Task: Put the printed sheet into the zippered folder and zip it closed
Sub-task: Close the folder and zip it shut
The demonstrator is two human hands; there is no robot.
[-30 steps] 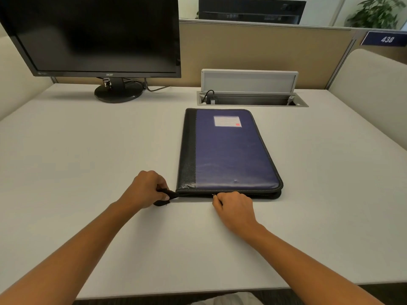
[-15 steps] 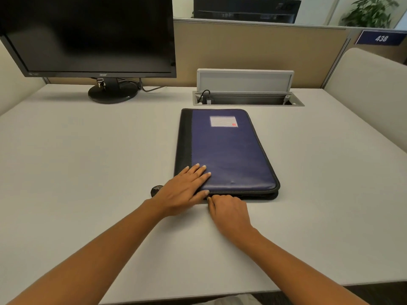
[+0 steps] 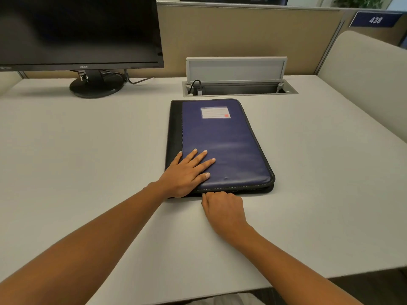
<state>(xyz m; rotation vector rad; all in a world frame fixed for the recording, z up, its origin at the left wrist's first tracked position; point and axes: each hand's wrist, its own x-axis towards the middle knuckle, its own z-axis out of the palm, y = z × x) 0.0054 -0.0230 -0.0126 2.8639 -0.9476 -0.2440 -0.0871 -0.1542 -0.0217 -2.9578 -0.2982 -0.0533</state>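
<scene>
- Zippered folder (image 3: 222,148) lies shut at frame centre; printed sheet unseen, presumably inside
- Left hand (image 3: 187,172) flat, fingers spread, pressing the cover
- Right hand (image 3: 222,208) curled at the near edge; whether it pinches the zip pull, can't tell; zipping looks unfinished

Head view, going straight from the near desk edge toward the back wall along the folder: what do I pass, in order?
Right hand at the near edge of the folder → label on its cover → open cable box → partition.

light: even, bright, overhead | shadows: soft, faint | glare: mild on folder (image 3: 222,148) | edges: wide-angle bowing | focus: sharp
</scene>
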